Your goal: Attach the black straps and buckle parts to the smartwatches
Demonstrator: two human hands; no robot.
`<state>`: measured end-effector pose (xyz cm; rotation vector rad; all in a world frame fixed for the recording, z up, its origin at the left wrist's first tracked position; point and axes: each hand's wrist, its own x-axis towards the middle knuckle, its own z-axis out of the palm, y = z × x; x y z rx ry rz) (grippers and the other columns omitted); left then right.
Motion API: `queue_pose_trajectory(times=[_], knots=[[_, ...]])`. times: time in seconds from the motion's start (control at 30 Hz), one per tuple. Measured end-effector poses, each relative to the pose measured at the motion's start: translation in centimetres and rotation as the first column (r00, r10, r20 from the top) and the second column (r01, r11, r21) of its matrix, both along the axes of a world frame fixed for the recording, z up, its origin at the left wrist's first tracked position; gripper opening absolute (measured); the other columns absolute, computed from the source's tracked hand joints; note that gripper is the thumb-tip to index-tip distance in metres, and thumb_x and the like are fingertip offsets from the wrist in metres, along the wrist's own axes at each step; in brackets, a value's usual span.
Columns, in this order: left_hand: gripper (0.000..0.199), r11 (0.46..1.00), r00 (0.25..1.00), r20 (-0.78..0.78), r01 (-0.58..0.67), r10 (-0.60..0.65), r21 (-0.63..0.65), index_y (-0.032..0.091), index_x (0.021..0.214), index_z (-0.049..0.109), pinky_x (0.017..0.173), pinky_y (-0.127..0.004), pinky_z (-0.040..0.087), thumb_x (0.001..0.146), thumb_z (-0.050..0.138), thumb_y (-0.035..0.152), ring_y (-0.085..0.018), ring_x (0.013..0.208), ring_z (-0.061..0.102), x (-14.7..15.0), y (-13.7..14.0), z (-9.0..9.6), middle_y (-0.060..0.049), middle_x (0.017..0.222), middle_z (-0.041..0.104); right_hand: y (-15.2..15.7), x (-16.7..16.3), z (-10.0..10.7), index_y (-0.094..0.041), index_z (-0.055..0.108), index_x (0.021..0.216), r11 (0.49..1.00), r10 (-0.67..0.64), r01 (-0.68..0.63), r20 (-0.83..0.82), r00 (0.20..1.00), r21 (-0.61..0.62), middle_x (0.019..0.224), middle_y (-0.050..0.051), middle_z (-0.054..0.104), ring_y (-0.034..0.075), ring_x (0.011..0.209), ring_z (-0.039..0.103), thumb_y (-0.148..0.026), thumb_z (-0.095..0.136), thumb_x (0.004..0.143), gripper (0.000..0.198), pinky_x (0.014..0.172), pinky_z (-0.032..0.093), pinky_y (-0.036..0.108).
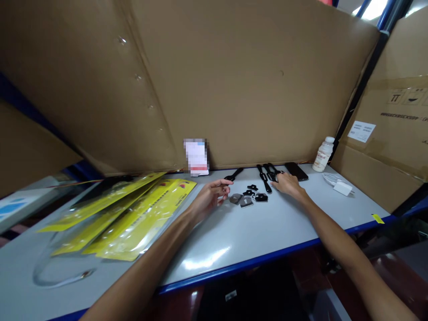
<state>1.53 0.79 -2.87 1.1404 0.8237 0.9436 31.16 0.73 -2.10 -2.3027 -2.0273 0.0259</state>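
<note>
My right hand is at the right end of a group of black spokeshave bodies, its fingers closed on one spokeshave body and partly covering it. Loosely curled and with nothing visible in it, my left hand hovers with its index finger stretched out. Just beyond that fingertip lies another black spokeshave body. Between my hands several flat metal blades and small black caps are scattered on the grey table.
Yellow plastic packages overlap on the left, near a pale strap. A blurred-out card leans on the cardboard wall. To the right are a black phone, a white bottle and a charger with cable.
</note>
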Motion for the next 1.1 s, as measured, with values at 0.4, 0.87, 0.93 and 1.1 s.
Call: queue_pose_trajectory(times=[0.4,0.87,0.93,1.1], knots=[[0.035,0.999,0.999,0.03,0.033,-0.033,-0.008,0.013,0.095,0.068,0.04,-0.017,0.031,0.06,0.068,0.013,-0.007,0.051,0.05,0.0,0.0,-0.2,0.001,0.069,0.059,1.8,0.9,-1.1,-0.008,0.071,0.106,0.998,-0.009,0.002,-0.121,0.993,-0.059,0.096,0.016,0.075,0.022,0.083,0.07,-0.03,0.054,0.092,0.03,0.068,0.046,0.025],[0.043,0.982,0.976,0.188,0.134,-0.108,-0.136,0.012,0.11,0.062,0.045,-0.018,0.036,0.087,0.064,0.048,-0.01,0.055,0.053,-0.1,0.5,-0.6,-0.003,0.072,0.059,0.0,-0.6,0.7,-0.018,0.064,0.111,0.891,0.265,-0.248,0.007,0.964,0.381,0.1,0.011,0.074,0.024,0.089,0.067,-0.03,0.041,0.102,0.027,0.07,0.034,0.028],[0.05,0.963,0.961,0.217,0.21,-0.172,-0.169,0.012,0.113,0.061,0.046,-0.02,0.039,0.088,0.06,0.056,-0.013,0.058,0.056,-0.1,0.6,-0.7,-0.005,0.075,0.061,-0.5,-1.5,0.5,-0.019,0.067,0.104,0.867,0.326,-0.318,0.046,0.944,0.382,0.1,0.01,0.074,0.023,0.088,0.066,-0.026,0.045,0.099,0.023,0.069,0.032,0.028],[0.054,0.952,0.954,0.069,0.296,-0.29,-0.084,0.013,0.109,0.064,0.048,-0.022,0.041,0.085,0.062,0.062,-0.016,0.062,0.062,0.5,-0.9,-0.1,-0.007,0.078,0.065,-1.6,-3.6,0.4,-0.02,0.069,0.1,0.849,0.449,-0.456,0.093,0.889,0.267,0.095,0.01,0.074,0.021,0.085,0.065,-0.03,0.042,0.101,0.029,0.067,0.029,0.028]])
